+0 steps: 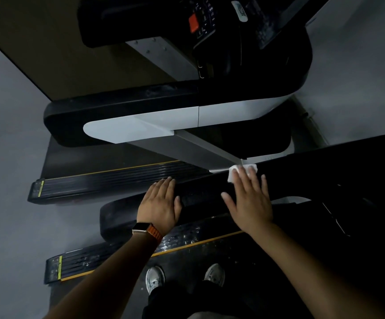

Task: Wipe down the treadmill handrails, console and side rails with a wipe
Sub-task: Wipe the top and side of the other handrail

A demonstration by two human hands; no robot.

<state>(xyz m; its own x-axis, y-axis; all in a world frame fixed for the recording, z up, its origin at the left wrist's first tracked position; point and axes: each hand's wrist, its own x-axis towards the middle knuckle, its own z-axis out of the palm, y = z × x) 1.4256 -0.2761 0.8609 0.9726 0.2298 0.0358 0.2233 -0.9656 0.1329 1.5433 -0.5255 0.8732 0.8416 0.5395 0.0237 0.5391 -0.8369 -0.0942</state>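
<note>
Pressing the wipe (231, 177), right hand (249, 203) sits at the handrail (200, 192) edge.

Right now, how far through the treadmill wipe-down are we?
Done: nothing certain; the near side rail shows glossy speckles, possibly damp from wiping. In hand: the right hand presses the white wipe flat on the black handrail, and the left hand rests on the same rail. Left: the dark console area at right shows no sign of wiping.
</note>
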